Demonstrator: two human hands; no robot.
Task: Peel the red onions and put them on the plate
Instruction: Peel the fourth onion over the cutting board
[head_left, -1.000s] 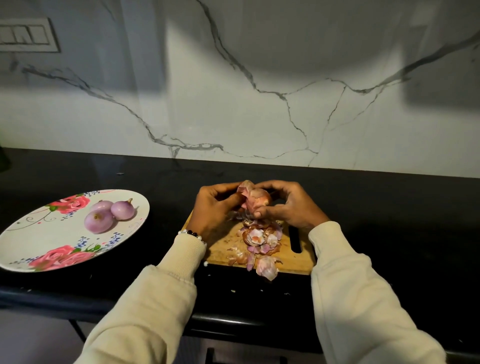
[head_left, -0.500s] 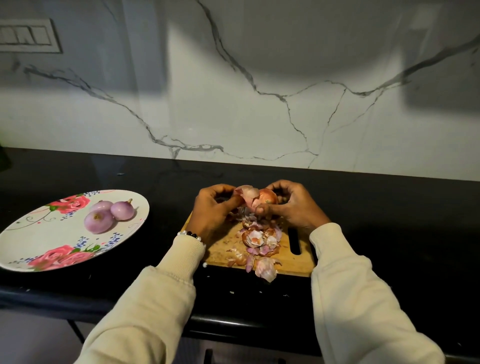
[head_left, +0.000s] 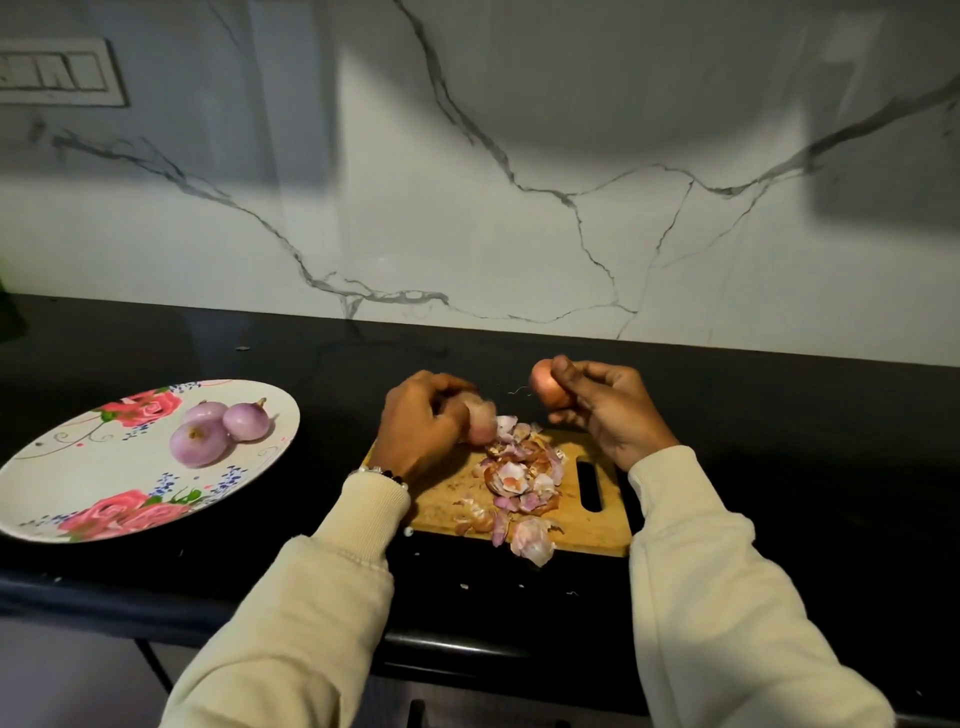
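The right hand (head_left: 605, 408) grips a red onion (head_left: 548, 388) between fingertips and thumb, held up above the far edge of the cutting board (head_left: 576, 512). The left hand (head_left: 421, 423) curls around a pale piece of skin (head_left: 480, 418), blurred, just over the board's far left corner. The two hands are apart. Loose peels (head_left: 522, 480) lie heaped in the middle of the board, one large piece at its near edge. To the left on the black counter (head_left: 779, 467) sits a flowered plate (head_left: 67, 483) with three peeled onions (head_left: 221, 426) touching one another near its far side.
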